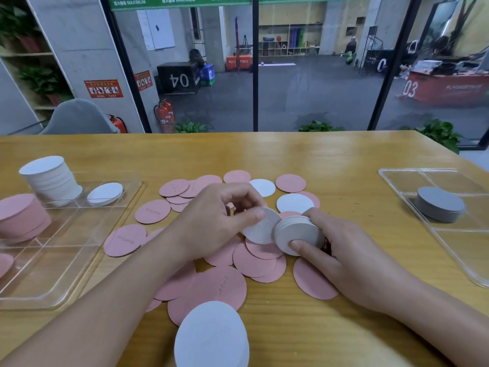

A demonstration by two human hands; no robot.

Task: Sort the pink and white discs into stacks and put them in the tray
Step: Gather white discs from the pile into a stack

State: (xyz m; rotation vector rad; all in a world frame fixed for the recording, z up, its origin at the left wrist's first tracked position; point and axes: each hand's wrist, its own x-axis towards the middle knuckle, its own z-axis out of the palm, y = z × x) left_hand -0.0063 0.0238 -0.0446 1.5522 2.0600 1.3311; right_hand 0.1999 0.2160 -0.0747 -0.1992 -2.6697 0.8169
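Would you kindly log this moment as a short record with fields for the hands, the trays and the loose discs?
left hand: pinches one white disc, adding it to the held stack
right hand: grips a small white stack on edge
left tray: tall white stack, pink stack, single white disc
right tray: grey stack
table: loose discs, mostly pink, a few white
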